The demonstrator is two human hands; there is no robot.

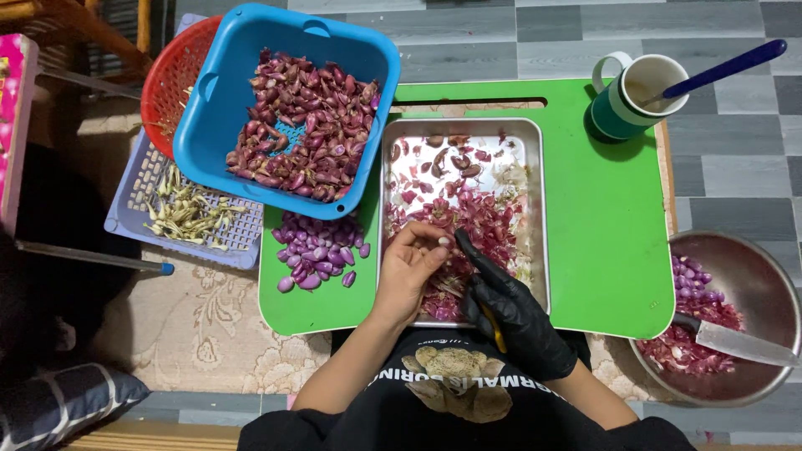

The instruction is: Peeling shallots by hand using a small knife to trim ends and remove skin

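Right hand point(510, 313), in a black glove, is closed around a yellow-handled tool point(494, 327), probably a small knife, though the blade is hidden, with the gloved forefinger stretched toward the other hand. Left hand point(411, 266), bare, has its fingers curled in as if pinching something small right where that forefinger ends; whether it is a shallot I cannot tell, it is too small and covered. Both hands meet over the near edge of the metal tray point(539, 209), which is littered with purple skins and trimmings point(476, 219).

So this reads as the peeling step, mid-bulb: skin coming off over the tray. The next move would call for a firm pinch from the bare fingers and a short, shallow cut with the tool, angled away from the fingertips, since the two hands are touching or very nearly so.

Out from there: just left of the tray, a heap of peeled shallots point(317, 250) sits on the green board point(610, 242). Farther left and far, the blue basket point(219, 108) holds the unpeeled shallots point(305, 125), resting over a red basket point(167, 79) and a lilac one with pale root ends point(188, 213). Far right, a mug with a spoon point(639, 96). Near right, a steel bowl point(764, 280) with more skins and a big knife point(739, 342) lying across it.
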